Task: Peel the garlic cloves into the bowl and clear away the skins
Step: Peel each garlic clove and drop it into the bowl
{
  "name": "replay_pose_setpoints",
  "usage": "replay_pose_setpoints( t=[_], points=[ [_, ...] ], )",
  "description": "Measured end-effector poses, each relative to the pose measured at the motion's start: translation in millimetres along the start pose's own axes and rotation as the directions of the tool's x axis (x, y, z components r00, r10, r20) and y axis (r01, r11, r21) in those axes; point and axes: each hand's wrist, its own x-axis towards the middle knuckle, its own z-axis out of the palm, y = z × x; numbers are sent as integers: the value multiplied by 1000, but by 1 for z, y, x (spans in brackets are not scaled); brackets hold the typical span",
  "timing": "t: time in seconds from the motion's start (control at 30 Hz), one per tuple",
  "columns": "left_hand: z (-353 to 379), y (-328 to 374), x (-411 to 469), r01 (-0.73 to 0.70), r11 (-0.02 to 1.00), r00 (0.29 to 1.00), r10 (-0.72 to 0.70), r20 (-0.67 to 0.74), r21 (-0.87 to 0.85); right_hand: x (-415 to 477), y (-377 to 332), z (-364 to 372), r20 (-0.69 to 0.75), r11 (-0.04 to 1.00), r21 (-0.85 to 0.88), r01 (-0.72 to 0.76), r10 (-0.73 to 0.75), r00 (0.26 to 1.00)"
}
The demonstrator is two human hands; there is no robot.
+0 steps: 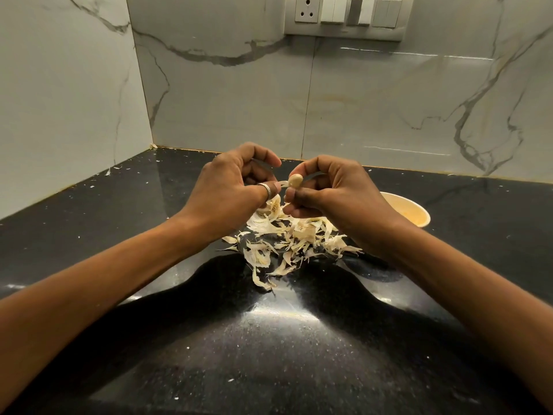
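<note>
- Right hand (332, 190): fingers curled, thumb and fingertips gripping one garlic clove (294, 181). It was raised above the counter (299, 339) at mid-frame, so that falling skin would land on the heap below.
- Garlic clove: pale, with its rounded end exposed towards the left hand. It looked largely bare and had not yet gone into the bowl.
- Left hand (236, 187): fingers curled, thumb and forefinger pinching a skin strip (282, 184) where it met the clove. The two hands were set close together, judged to be pulling the strip away. A ring (264, 190) was worn on this hand.
- Garlic head (270, 206): partly broken, just below the left hand at the far edge of the heap and partly hidden by it. I could not tell whether it was resting on the counter or touched by a finger. It was kept within easy reach as the supply of further cloves.
- Pile of skins (287, 241): loose papery shreds on the counter directly under both hands, with stray flecks scattered wider. Clearing was judged not begun.
- Bowl (419, 217): cream-coloured, on the counter just beyond the right wrist, on the side of the clove-holding hand. The wrist covered most of its inside, so its contents could not be told.
</note>
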Motion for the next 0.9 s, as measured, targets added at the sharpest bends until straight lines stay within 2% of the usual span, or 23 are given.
replay_pose_setpoints(
  t=[0.37, 0.47, 0.63, 0.9],
  points=[
    [-6, -3, 1, 74, 997, 997, -72, -36, 33, 0, -8, -6, -33, 983, 183, -12, 18, 999],
    [-6, -4, 2, 54, 997, 998, -52, -34, 52, 1, -9, -9, -54, 977, 210, -19, 31, 998],
    [-2, -5, 0, 12, 992, 999, -8, -35, 128, 1, -6, -6, -16, 987, 162, -26, 29, 999],
    [4, 3, -2, 44, 997, 997, -48, 66, 62, -2, -5, -2, 3, 999, 40, 6, -6, 1000]
  ],
)
